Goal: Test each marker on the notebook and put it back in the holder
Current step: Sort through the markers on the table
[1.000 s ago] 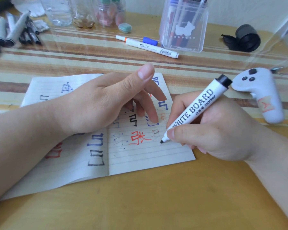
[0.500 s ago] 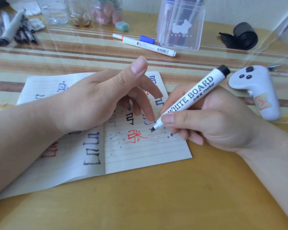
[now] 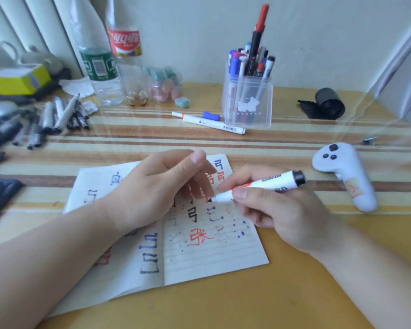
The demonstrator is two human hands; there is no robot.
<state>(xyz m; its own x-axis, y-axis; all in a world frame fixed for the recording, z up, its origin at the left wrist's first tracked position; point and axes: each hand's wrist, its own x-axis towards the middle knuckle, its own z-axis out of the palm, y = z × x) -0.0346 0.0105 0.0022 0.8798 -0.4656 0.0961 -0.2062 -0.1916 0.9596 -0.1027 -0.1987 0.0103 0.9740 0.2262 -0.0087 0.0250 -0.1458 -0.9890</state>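
Note:
My right hand (image 3: 278,210) grips a white whiteboard marker (image 3: 266,185) with a black end, lying almost level, its black tip pointing left at my left fingertips. My left hand (image 3: 157,191) hovers over the open lined notebook (image 3: 214,255), which carries red, blue and black test marks; whether the fingertips hold anything is hidden. The clear plastic holder (image 3: 247,103) stands at the back, full of several markers. Two markers lie on the table left of it: a white one (image 3: 214,124) and one with a blue cap (image 3: 195,115).
A white controller (image 3: 344,176) lies right of the notebook. Bottles (image 3: 126,67), a small jar and a green eraser stand at the back left. Several grey pens (image 3: 57,117) are heaped at the far left. A black roll (image 3: 328,105) sits at the back right.
My right hand lifted the marker off the page and turned it near level, tip toward my left fingers. The view tilted up, bringing the holder and bottles into sight.

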